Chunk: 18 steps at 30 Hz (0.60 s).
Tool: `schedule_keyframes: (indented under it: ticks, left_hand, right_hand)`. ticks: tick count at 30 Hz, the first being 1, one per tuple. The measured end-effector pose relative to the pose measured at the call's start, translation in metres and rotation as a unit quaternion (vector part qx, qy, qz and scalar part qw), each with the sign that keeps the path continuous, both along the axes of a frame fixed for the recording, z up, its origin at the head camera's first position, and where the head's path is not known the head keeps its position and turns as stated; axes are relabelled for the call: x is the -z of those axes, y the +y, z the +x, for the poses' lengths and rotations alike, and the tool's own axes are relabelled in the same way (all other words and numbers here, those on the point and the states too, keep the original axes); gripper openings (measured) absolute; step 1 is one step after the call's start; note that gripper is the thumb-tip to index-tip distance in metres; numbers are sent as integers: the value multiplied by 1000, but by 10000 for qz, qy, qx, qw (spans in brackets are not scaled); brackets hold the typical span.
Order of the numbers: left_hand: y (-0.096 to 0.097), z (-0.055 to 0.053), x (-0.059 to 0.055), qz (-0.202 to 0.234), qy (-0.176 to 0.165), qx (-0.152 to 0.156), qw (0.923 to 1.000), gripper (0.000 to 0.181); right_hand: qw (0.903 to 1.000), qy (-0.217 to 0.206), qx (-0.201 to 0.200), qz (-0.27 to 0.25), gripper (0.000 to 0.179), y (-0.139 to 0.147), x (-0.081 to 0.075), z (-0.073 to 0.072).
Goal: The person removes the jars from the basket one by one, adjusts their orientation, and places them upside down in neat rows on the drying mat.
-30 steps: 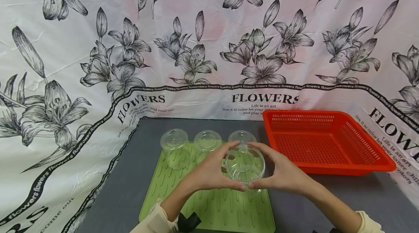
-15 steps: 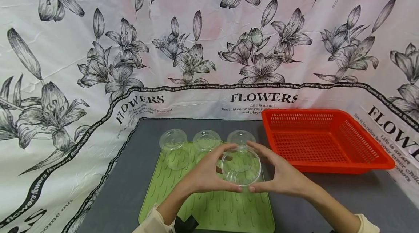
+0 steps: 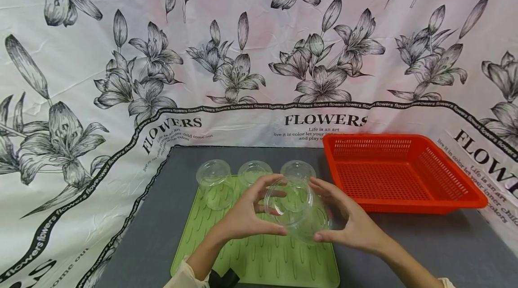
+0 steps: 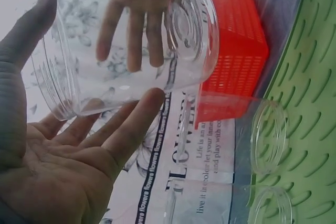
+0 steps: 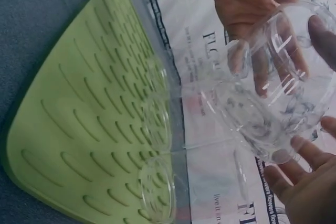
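Both hands hold a clear plastic jar point(image 3: 297, 216) above the green mat point(image 3: 259, 259). It is tilted, its ringed mouth up toward the left and its base down toward the right. My left hand point(image 3: 247, 214) grips the mouth end; the left wrist view shows the thumb at the rim point(image 4: 52, 72) and the fingers beneath. Around the jar's other side curves my right hand point(image 3: 356, 223), its fingers showing through the clear wall in the left wrist view. In the right wrist view its fingertips point(image 5: 302, 148) are at the jar's wall.
Three similar clear jars stand in a row at the mat's back edge: a left jar point(image 3: 216, 189), a middle jar point(image 3: 252, 171) and a right jar point(image 3: 297, 169). A red slotted basket point(image 3: 413, 208) sits at the back right on the grey table point(image 3: 149, 234), before a flower-print cloth point(image 3: 243, 130).
The held jar has moved slightly left and tipped over, so its side now shows in the head view. My hands have spread apart, the thumbs no longer close together.
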State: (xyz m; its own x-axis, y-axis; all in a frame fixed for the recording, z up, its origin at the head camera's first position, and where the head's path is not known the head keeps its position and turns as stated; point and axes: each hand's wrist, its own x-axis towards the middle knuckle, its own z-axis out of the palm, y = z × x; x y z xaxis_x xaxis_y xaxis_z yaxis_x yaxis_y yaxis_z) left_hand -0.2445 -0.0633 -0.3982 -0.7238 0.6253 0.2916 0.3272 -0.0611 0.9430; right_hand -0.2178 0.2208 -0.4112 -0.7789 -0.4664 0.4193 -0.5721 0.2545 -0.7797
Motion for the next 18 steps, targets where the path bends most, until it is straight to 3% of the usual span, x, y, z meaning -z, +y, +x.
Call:
schedule_keyframes:
  ticks: [9,18]
  left_hand:
    - [-5,-1,3,508,-302,445,9973,97]
    - [-7,0,8,802,-441,507,9945,96]
  right_hand:
    - [9987,189,-190,-441,107,-5,8,1]
    - [9981,181,-252,-525,103,-12,10,4]
